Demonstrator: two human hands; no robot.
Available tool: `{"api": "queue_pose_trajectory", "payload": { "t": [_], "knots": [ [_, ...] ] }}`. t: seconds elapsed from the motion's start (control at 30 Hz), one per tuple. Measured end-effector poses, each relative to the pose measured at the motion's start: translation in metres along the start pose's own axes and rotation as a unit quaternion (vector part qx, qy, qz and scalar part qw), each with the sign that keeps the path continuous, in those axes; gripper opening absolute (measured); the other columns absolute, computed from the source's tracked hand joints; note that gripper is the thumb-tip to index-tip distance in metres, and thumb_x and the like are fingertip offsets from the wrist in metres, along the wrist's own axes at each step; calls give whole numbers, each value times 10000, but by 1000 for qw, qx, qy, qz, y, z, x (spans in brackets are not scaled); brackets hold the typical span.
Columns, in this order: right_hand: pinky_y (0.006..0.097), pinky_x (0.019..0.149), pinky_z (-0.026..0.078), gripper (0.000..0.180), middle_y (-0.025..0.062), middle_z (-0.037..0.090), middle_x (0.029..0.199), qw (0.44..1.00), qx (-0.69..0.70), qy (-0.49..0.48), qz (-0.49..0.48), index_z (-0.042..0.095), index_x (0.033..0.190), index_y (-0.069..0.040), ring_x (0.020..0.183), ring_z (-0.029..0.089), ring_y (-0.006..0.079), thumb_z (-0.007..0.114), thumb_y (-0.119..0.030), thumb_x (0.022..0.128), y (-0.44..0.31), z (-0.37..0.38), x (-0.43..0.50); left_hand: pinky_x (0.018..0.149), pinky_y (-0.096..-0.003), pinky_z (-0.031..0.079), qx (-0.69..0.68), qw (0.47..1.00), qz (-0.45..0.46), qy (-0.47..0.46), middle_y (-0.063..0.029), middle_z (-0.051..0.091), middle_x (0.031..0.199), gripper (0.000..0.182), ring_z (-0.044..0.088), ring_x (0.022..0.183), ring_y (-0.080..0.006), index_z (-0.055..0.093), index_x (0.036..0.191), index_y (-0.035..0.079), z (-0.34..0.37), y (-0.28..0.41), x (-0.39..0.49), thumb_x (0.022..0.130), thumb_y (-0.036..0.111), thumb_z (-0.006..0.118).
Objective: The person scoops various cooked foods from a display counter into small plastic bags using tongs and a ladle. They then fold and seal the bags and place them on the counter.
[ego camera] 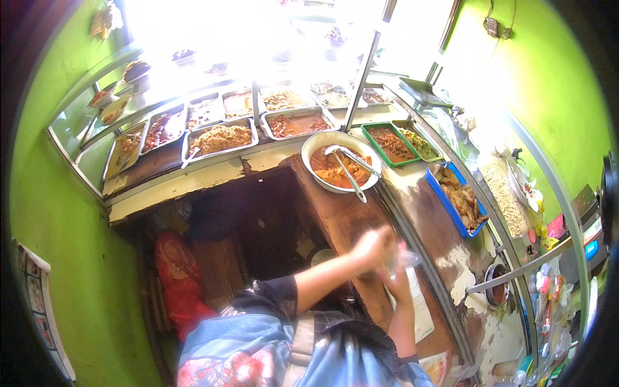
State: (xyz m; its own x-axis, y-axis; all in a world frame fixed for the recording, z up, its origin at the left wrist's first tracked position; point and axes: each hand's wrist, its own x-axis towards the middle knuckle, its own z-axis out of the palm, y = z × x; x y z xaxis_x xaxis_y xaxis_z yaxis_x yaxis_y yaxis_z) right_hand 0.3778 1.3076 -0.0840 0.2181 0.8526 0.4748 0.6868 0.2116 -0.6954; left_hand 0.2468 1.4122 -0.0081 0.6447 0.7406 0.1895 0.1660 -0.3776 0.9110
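Note:
My right hand (399,284) is raised over the wooden counter and grips a piece of clear plastic (410,259), perhaps a bag or a cup. My left hand (373,245), blurred, is against its near left side; whether its fingers grip the plastic is hard to see. Below my hands lies a white sheet or pad (417,309) on the counter (349,222). Farther off stands a white enamel basin (309,167) of orange-red stew, with a ladle (349,176) and metal tongs (360,161) resting in it.
Metal trays of cooked food, such as one of fried noodles or rice (223,139), line the glass display case. On the right sit a green tray (412,161), a blue tray of fried chicken (437,191) and a small bowl (496,286). Metal frame bars (503,275) curve alongside.

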Motion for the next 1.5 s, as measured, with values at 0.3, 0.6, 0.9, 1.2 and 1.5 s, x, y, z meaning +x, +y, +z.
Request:
{"api": "queue_pose_trajectory", "payload": {
  "t": [0.3, 0.6, 0.9, 1.2, 1.5],
  "knots": [
    [290, 749, 457, 184, 70, 599, 894, 881, 406, 71, 231, 558, 1006, -34, 793, 578, 149, 550, -148, 861, -18, -3, 17, 786, -381, 459, -27, 998, 11, -52, -180, 595, 931, 375, 590, 900, -284, 491, 1054, 27, -13, -13, -20, 802, 280, 606],
    [258, 599, 459, 74, 39, 579, 754, 986, 137, 76, 58, 532, 898, -10, 655, 555, 131, 552, -52, 840, -31, 20, 29, 812, -382, 458, -8, 997, -45, -60, -189, 596, 1016, 485, 584, 945, -320, 455, 1138, 52, 23, -49, -38, 763, 305, 629],
    [291, 698, 456, 142, 42, 561, 738, 842, 496, 14, 213, 555, 861, -46, 701, 551, 154, 521, -181, 890, -38, 13, 57, 732, -338, 486, -174, 964, -180, -92, -113, 643, 835, 396, 612, 761, -231, 599, 931, -6, -6, -39, -44, 871, 376, 514],
    [261, 711, 404, 195, -2, 445, 718, 985, -9, 174, -3, 490, 902, -44, 708, 486, 134, 490, -239, 913, -78, 31, -32, 931, -392, 379, -738, 616, -268, -68, -153, 543, 1022, 434, 493, 1018, -271, 460, 1098, -11, 20, -10, -58, 935, 372, 337],
    [273, 574, 404, 62, 42, 529, 728, 929, 263, 122, 230, 553, 900, -71, 637, 515, 158, 556, -116, 857, -66, 3, -53, 734, -359, 441, -142, 955, -150, -212, -131, 573, 849, 283, 537, 839, -249, 556, 951, 13, 26, -36, -41, 885, 282, 501]
  ]
}}
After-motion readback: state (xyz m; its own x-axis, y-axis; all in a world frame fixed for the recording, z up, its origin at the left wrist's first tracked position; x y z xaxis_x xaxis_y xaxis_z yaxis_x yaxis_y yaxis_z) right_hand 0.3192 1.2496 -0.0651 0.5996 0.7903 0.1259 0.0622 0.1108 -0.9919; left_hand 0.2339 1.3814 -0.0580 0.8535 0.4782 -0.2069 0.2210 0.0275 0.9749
